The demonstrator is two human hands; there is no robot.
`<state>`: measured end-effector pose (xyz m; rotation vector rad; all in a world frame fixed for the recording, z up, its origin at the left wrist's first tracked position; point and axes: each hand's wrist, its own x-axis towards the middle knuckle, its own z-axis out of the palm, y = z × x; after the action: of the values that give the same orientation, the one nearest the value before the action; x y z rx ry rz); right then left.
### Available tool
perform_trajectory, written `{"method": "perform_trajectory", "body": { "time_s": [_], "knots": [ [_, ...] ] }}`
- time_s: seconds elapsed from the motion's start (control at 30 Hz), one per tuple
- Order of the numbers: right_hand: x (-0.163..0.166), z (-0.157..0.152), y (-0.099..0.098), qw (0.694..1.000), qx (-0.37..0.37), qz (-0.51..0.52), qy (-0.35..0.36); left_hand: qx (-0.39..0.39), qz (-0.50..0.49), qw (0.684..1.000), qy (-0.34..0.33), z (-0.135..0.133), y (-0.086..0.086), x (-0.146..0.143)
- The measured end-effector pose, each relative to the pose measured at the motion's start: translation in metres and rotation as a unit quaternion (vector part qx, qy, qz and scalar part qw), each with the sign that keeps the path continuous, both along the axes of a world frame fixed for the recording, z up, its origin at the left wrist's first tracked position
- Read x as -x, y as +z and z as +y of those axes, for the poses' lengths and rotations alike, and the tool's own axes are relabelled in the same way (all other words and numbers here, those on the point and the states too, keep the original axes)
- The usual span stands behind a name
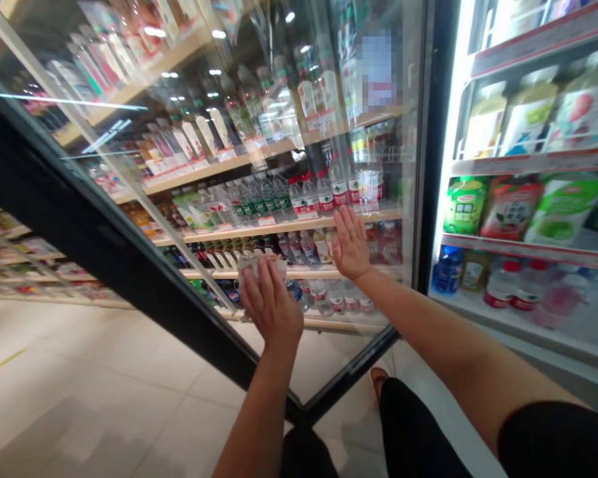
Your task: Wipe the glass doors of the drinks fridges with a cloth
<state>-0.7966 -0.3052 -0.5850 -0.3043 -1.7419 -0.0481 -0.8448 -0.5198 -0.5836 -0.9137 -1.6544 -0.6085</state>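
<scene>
Left hand (272,292): grip holding pale cloth (249,263) flat against the glass door (259,219). Right hand (351,245): empty, fingers extended, apparently on the door's right half. Judged risks: uneven pushing could swing the door toward the shoe (378,380) beside its lower edge; loose fingers, cloth slips.

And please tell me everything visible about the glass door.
The glass door looks like a clear pane in a black frame. It appears open beside lit drink shelves, slanted in this view. Bottles show in it. The left hand presses a pale cloth to it; the right hand appears flat.
</scene>
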Motion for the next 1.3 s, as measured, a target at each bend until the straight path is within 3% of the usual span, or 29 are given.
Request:
{"method": "perform_trajectory", "body": {
  "time_s": [0.1, 0.27, 0.33, 0.4, 0.5, 0.57, 0.63, 0.8, 0.87, 1.07, 1.3],
  "knots": [
    [-0.001, -0.001, 0.001, 1.0, -0.011, 0.009, -0.007, -0.011, -0.005, 1.0, 0.003, 0.008, 0.016, -0.002],
    [-0.003, -0.002, 0.001, 1.0, -0.004, 0.003, -0.013, 0.051, 0.069, 0.996, -0.003, 0.014, -0.028, -0.008],
    [-0.003, -0.002, 0.001, 1.0, -0.003, 0.002, -0.003, 0.074, 0.069, 0.995, -0.024, 0.016, -0.032, -0.008],
    [-0.002, -0.001, 0.001, 1.0, -0.005, 0.005, 0.003, 0.064, 0.046, 0.996, -0.037, 0.021, -0.016, -0.007],
    [-0.002, -0.002, 0.001, 1.0, -0.018, 0.021, -0.002, 0.028, 0.038, 0.998, -0.035, 0.032, 0.023, -0.005],
    [-0.002, -0.002, 0.001, 0.999, -0.03, 0.035, -0.005, 0.01, 0.054, 0.998, -0.023, 0.039, 0.038, -0.006],
    [-0.002, -0.003, 0.002, 0.998, -0.038, 0.044, -0.004, 0.013, 0.069, 0.997, -0.02, 0.044, 0.034, -0.009],
    [-0.003, -0.002, 0.002, 0.998, -0.033, 0.043, 0.007, 0.091, 0.089, 0.99, -0.056, 0.053, 0.0, -0.018],
    [-0.003, -0.001, 0.001, 0.999, -0.021, 0.035, 0.019, 0.088, 0.085, 0.99, -0.067, 0.057, 0.006, -0.018],
    [-0.007, -0.003, 0.002, 0.997, -0.008, 0.035, 0.067, 0.015, 0.061, 0.994, -0.09, 0.07, 0.059, -0.015],
    [-0.032, -0.038, 0.018, 0.989, 0.035, 0.04, 0.137, 0.065, -0.021, 0.973, -0.221, 0.07, 0.046, -0.027]
  ]
}}
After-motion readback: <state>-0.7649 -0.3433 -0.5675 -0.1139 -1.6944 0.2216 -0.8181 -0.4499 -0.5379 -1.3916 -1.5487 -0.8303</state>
